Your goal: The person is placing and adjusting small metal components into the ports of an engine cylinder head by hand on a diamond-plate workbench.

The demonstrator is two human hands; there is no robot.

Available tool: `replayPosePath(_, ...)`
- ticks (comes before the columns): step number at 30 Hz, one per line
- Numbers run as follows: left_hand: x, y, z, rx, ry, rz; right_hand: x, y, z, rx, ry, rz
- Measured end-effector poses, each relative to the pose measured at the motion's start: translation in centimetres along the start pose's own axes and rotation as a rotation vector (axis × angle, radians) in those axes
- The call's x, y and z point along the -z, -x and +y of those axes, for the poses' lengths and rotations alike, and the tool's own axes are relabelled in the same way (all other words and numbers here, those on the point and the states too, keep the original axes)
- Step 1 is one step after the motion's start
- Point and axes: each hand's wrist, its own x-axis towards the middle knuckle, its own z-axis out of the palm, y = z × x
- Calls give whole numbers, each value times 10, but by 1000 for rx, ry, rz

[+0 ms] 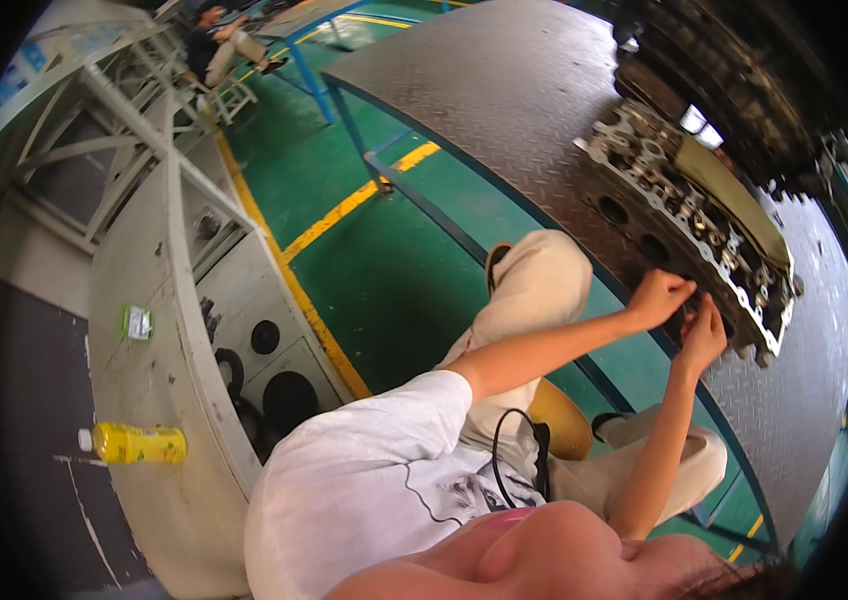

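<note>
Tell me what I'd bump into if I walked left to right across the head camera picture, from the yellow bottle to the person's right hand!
Yellow bottle → large black disc → looped black cable → left hand → right hand.

Left hand (662, 298) and right hand (704, 337) nearly meet, both curled.

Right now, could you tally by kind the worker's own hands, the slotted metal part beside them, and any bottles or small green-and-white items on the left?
Left hand and right hand: 2
Metal part: 1
Yellow bottle: 1
Green-and-white item: 1
Total: 5
</note>
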Motion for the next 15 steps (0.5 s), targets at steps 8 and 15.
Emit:
replayPosePath(8, 2, -3, -3, -38, -26, 16, 0, -4, 4, 37, 82, 15)
replayPosePath(15, 7, -8, 1, -84, -65, 11, -11, 4, -10, 142, 165, 21)
